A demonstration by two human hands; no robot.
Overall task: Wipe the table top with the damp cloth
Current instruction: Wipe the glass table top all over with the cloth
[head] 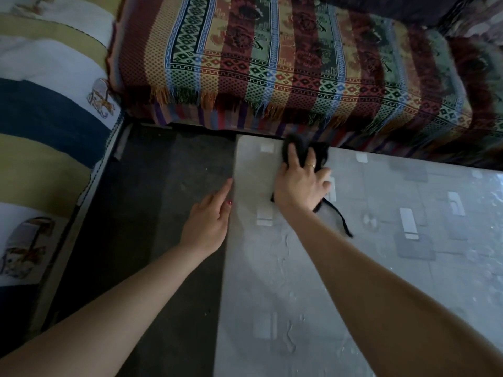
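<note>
A low table [272,281] with a grey patterned plastic cover fills the lower right. Its surface shows wet streaks and ripples. My right hand [299,186] presses a black damp cloth [298,148] flat on the table near its far left corner; a loose strand of the cloth trails toward me. My left hand [211,221] rests against the table's left edge with fingers stretched out and together, holding nothing.
A sofa seat under a striped, fringed woven throw [272,63] runs along the table's far edge. A second seat with a yellow, white and blue cover [49,118] lies at the left. Dark carpet [152,213] lies between the table and that seat.
</note>
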